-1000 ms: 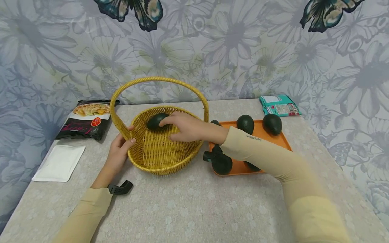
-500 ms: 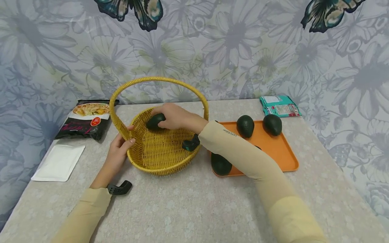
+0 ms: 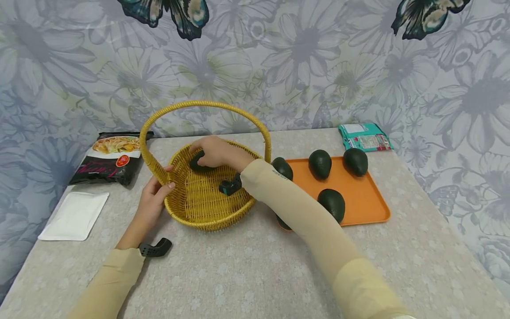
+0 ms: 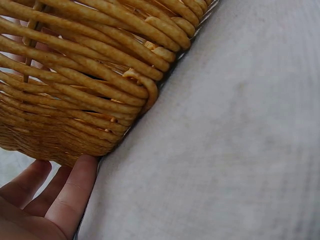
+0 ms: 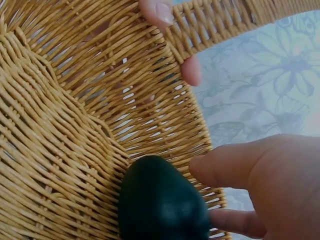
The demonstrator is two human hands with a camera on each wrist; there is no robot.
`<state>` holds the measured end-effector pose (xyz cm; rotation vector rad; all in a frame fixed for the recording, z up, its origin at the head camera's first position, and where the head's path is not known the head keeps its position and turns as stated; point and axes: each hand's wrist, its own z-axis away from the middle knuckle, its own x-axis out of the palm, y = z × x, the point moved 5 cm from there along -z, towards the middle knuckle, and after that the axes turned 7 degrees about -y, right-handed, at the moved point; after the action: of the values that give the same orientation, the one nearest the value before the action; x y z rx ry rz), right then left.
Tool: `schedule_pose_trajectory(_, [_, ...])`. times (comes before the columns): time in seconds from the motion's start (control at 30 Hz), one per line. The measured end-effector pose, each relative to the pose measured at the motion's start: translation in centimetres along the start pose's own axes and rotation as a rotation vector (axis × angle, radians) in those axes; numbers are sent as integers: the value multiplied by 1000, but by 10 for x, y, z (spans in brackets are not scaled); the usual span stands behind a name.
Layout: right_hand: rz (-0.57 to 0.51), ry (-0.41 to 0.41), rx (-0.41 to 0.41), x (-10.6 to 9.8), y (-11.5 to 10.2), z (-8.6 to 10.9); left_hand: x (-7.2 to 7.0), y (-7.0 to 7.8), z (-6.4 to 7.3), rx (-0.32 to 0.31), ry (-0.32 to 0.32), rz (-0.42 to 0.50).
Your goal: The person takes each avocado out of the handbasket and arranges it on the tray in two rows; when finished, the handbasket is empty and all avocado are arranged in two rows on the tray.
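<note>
A yellow wicker basket [image 3: 211, 219] with a tall arched handle stands on the table. My left hand [image 3: 153, 195] grips its left side where the handle meets the rim, thumb over the edge and fingers outside. Inside, at the back left, lies a dark green avocado [image 5: 160, 205]. My right hand [image 3: 217, 153] reaches into the basket over this avocado and partly covers it in the head view. The right wrist view shows a small gap between the right thumb [image 5: 220, 165] and the avocado, while a straight finger [image 5: 237, 222] lies right at its side.
An orange tray [image 3: 364, 212] holding several avocados [image 3: 320, 164] stands right of the basket, partly behind the right sleeve. A teal packet [image 3: 365, 137] lies at the back right. On the left are a black noodle packet [image 3: 109, 159] and a white flat packet [image 3: 75, 215].
My right hand has moved left and farther into the basket, from touching the avocado with its fingertips to reaching over it. The left hand keeps its hold on the basket.
</note>
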<state>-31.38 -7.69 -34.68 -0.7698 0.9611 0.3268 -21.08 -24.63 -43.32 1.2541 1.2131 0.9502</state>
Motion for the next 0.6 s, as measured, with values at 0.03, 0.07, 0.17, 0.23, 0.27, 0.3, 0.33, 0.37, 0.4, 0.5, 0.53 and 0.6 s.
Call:
schedule_pose_trajectory(0.03, [7, -4, 10, 1, 0, -2, 0, 0, 0, -3, 1, 0])
schedule_pose_trajectory(0.07, [11, -8, 23, 3, 1, -4, 0, 0, 0, -6, 1, 0])
schedule_pose_trajectory(0.17, [28, -14, 43, 6, 1, -6, 0, 1, -1, -11, 0, -8])
schedule_pose_trajectory(0.23, [42, -16, 47, 7, 2, -8, 1, 2, -1, -12, 1, -15])
schedule_pose_trajectory(0.27, [47, -16, 49, 8, 2, -8, 1, 2, -1, -10, 0, -17])
schedule_pose_trajectory(0.3, [53, -15, 47, 8, 1, -9, 1, 2, -1, -7, 0, -16])
schedule_pose_trajectory(0.33, [59, -14, 46, 8, 1, -9, 1, 2, -1, -7, 2, -16])
schedule_pose_trajectory(0.37, [62, -12, 46, 9, 1, -9, 1, 2, 0, -6, 4, -14])
schedule_pose_trajectory(0.4, [63, -10, 47, 9, 2, -9, 1, 2, 0, -3, 5, -9])
schedule_pose_trajectory(0.5, [62, -9, 51, 10, 2, -8, 0, 1, 0, 6, 7, -5])
schedule_pose_trajectory(0.53, [63, -7, 51, 10, 2, -7, 0, 0, 0, 8, 8, -4])
schedule_pose_trajectory(0.6, [70, -4, 54, 10, 2, -7, 0, 0, 0, 12, 8, 0])
